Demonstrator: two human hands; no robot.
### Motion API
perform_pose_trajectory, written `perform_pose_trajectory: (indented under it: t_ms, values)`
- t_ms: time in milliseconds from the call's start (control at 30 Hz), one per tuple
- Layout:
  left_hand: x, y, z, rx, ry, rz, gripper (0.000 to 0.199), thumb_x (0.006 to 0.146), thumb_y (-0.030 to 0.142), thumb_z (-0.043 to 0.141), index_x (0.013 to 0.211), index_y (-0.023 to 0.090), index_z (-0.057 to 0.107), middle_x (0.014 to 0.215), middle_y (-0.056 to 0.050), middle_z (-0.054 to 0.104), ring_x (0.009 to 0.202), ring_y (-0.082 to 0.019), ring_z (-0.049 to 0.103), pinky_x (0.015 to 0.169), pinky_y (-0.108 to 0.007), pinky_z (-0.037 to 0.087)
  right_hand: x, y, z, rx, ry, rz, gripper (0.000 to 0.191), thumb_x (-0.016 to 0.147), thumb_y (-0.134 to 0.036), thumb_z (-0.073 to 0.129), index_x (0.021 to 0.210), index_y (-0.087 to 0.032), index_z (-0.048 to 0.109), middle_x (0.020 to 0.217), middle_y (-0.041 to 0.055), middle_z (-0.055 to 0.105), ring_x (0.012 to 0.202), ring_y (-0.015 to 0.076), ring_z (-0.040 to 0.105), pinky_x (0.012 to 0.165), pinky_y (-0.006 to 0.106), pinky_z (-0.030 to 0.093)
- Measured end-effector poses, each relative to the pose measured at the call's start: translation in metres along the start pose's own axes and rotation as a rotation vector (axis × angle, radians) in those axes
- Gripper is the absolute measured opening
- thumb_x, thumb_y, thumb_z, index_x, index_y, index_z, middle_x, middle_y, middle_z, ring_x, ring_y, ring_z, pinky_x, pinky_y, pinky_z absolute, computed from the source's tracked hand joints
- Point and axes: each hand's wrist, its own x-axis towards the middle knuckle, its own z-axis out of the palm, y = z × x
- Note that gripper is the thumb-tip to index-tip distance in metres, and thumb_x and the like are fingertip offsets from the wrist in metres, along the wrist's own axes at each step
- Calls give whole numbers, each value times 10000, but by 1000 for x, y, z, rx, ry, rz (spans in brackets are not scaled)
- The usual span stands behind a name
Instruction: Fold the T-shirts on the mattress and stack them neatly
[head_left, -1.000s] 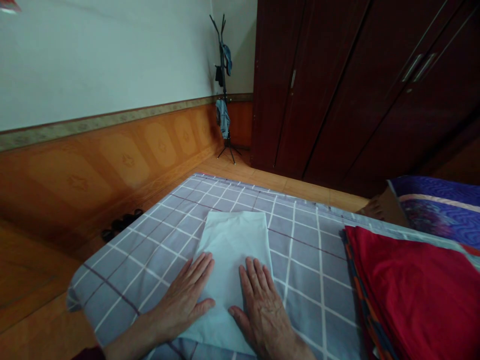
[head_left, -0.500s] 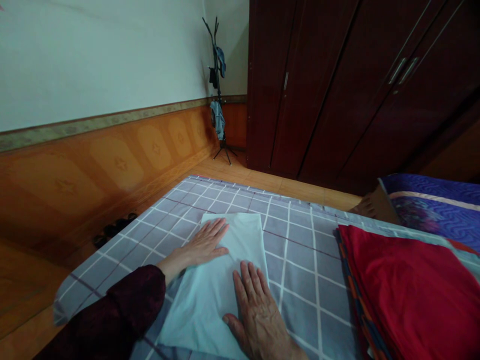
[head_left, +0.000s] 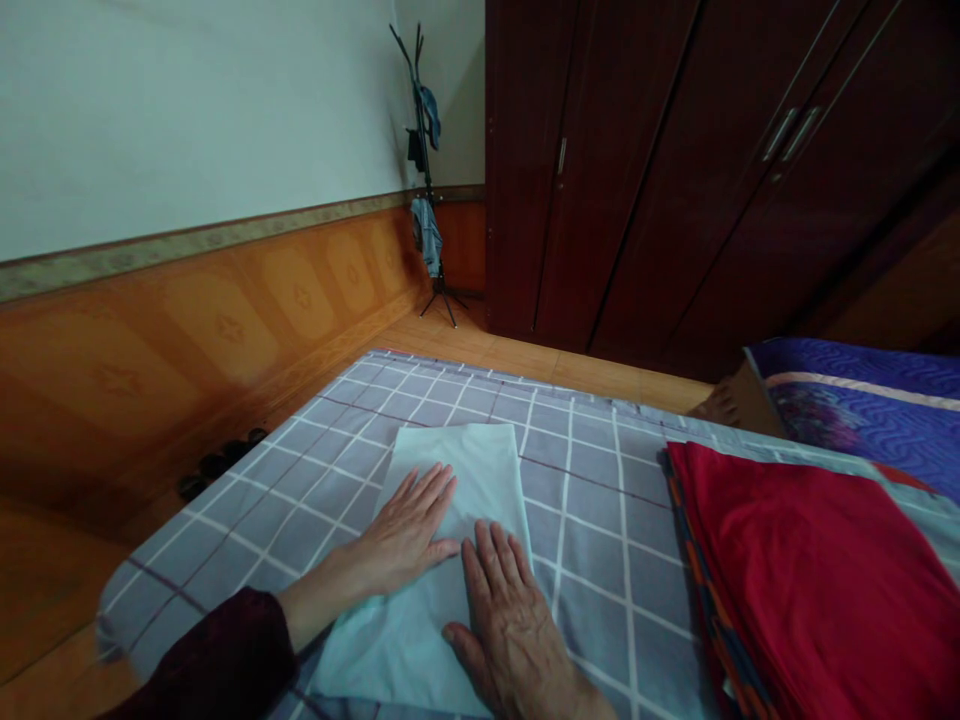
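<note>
The bare left hand (head_left: pixel 397 525) and bare right hand (head_left: pixel 514 640) press flat, fingers open (2 palms, gripping nothing), on a pale blue folded cloth (head_left: pixel 457 470) mid-way across a grey checked bedspread (head_left: pixel 600 520).

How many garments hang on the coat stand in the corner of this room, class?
3. On the coat stand: a blue garment near the top, a dark garment just below it, and a longer blue garment lower down. Others may be hidden behind them.

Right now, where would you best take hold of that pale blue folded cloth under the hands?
Probably by its far end, coming from beyond the hands. The left hand and right hand lie flat across the middle of the pale blue folded cloth, while that squared end lies free on the checked grey bedspread.
</note>
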Motion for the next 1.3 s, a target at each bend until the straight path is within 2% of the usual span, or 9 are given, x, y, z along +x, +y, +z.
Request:
perform_pose_trajectory:
  t_ms: [200, 400, 500, 700, 833, 1000, 1067, 1133, 1300]
  values:
    - [-44, 2, 25, -16, 132, 8, 787, 947, 450, 407, 1482, 188, -106, 1549, -137, 75, 1418, -294, 114, 1132, -503, 200, 5, 11, -3, -56, 27, -66, 726, 860, -414, 547, 1457, -116, 260, 1513, 152, 199, 1395, 313, 164, 1109, 493, 279]
    - [-53, 14, 9, -59, 133, -10, 847, 926, 529, 402, 1466, 205, -165, 1546, -137, 76, 1414, -321, 113, 1113, -538, 220, 7, 64, -7, -214, 163, 265, 717, 900, -561, 402, 1387, -35, 381, 1458, 221, 315, 1382, 344, 204, 1090, 553, 253]
    - [-60, 24, 8, -75, 120, 1, 881, 903, 573, 415, 1469, 212, -155, 1547, -130, 82, 1415, -316, 111, 1117, -530, 220, 11, 52, -15, -216, 122, 267, 617, 913, -488, 427, 1374, -77, 422, 1471, 196, 306, 1379, 338, 216, 1096, 531, 253]
    - [-60, 23, 33, -19, 177, 8, 950, 872, 594, 457, 1473, 168, -144, 1540, -170, 76, 1405, -356, 126, 1104, -553, 225, 53, 8, -18, -66, -27, -39, 567, 929, -441, 420, 1420, -163, 359, 1500, 132, 275, 1390, 285, 206, 1122, 482, 219]
    - [-59, 22, 34, -15, 204, 6, 906, 888, 602, 412, 1478, 174, -126, 1539, -170, 74, 1402, -353, 147, 1107, -548, 215, 87, 44, -18, -83, -42, -50, 646, 917, -558, 366, 1420, -152, 359, 1495, 133, 292, 1393, 286, 199, 1126, 482, 178]
    - [-60, 23, 28, -23, 183, -11, 887, 892, 621, 375, 1477, 185, -128, 1540, -160, 83, 1406, -345, 137, 1104, -547, 221, 104, 98, -31, -221, -10, 242, 629, 935, -505, 351, 1426, -112, 339, 1487, 154, 299, 1379, 303, 236, 1104, 494, 206]
    - [-60, 23, 30, -17, 194, -14, 886, 890, 623, 375, 1481, 182, -115, 1543, -154, 82, 1408, -339, 133, 1110, -535, 216, 98, 92, -32, -241, 18, 334, 637, 940, -475, 353, 1418, -55, 334, 1473, 215, 292, 1371, 336, 243, 1082, 527, 229]
    - [-59, 23, 33, -6, 211, -15, 885, 889, 620, 384, 1485, 178, -97, 1545, -148, 84, 1410, -333, 132, 1117, -521, 207, 83, 68, -29, -226, 27, 292, 648, 925, -465, 401, 1415, -46, 334, 1482, 227, 258, 1377, 349, 216, 1081, 533, 237]
    - [-59, 23, 37, 8, 272, 11, 944, 862, 651, 405, 1486, 151, -95, 1539, -171, 121, 1399, -356, 167, 1105, -534, 210, 22, 8, -13, -114, -4, -116, 672, 899, -442, 475, 1460, -144, 255, 1515, 130, 229, 1399, 284, 174, 1114, 476, 247]
